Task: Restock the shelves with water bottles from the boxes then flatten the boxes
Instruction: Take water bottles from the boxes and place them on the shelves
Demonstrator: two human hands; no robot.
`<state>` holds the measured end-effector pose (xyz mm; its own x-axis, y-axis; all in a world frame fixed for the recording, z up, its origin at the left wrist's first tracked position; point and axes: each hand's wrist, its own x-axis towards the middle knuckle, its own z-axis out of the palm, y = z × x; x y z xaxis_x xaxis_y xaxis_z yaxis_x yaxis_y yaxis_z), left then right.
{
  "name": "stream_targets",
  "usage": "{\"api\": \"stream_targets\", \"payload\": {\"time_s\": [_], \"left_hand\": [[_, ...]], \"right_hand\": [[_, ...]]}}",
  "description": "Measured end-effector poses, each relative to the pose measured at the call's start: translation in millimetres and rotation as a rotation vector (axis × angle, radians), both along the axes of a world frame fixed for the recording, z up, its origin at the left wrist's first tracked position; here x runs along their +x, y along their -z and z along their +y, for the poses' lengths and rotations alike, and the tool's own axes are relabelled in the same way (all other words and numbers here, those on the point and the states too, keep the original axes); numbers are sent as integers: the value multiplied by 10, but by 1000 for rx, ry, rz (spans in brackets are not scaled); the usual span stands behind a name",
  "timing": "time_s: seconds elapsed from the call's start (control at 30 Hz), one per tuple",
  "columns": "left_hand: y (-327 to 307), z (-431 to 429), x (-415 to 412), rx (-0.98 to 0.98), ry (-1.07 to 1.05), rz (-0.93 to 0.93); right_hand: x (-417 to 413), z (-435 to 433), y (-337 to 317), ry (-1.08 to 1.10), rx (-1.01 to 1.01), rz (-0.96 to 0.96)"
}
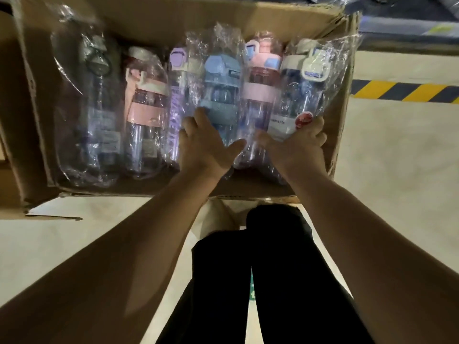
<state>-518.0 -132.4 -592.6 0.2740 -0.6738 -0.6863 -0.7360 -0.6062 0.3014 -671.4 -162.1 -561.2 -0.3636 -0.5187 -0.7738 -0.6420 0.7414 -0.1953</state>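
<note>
The open cardboard box (173,18) fills the upper half of the frame, sitting on the pale floor (397,170). Six water bottles lie side by side in it, each in its own crinkled clear wrapper, lids toward the top of the frame. From the left there is a dark bottle (96,100), a pink-banded bottle (146,105) and a purple-lidded bottle (176,78). Then come the blue-lidded bottle (222,78), the pink-lidded bottle (260,80) and the white-lidded bottle (305,70), the last close against the box's right wall.

Both of the person's bare arms reach up from the bottom corners to the middle of the box. The left hand (206,145) is clasped over the lower body of the blue-lidded bottle, fingers bent round its left side, thumb stretched out to the right toward the pink-lidded one. The right hand (298,145) grips the lower part of the white-lidded bottle. Its fingers curl round the right side just under a round red sticker (304,119), and its thumb lies against the pink-lidded bottle's wrapper. The three right-hand bottles sit bunched between the two hands (whether they are clear of the box bottom, I cannot tell from here).

Black trouser legs (273,269) fill the lower middle of the frame. A yellow-and-black stripe (407,93) runs along the floor at the right edge. More cardboard (7,120) shows at the left edge.
</note>
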Motion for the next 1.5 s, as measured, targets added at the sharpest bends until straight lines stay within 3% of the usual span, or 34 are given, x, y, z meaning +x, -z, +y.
{"api": "stream_targets", "payload": {"time_s": [0.2,0.43,0.63,0.97,1.23,1.37,1.5], "left_hand": [[209,29,-25,-96,-87,-88],[76,-5,115,-134,-318,232],[-9,-18,184,-75,-230,236],[-75,-19,375,26,-258,278],[-55,-43,176,35,-423,451],[-21,-119,104,176,-409,360],[-89,-152,61,109,-531,447]], "right_hand": [[-32,-51,148,-2,33,51],[-25,66,192,72,-89,-63],[-122,143,185,128,-163,-150],[-184,214,254,193,-208,-275],[-237,260,363,205,-225,-360],[-250,261,350,182,-236,-376],[-242,293,253,131,-283,-371]]}}
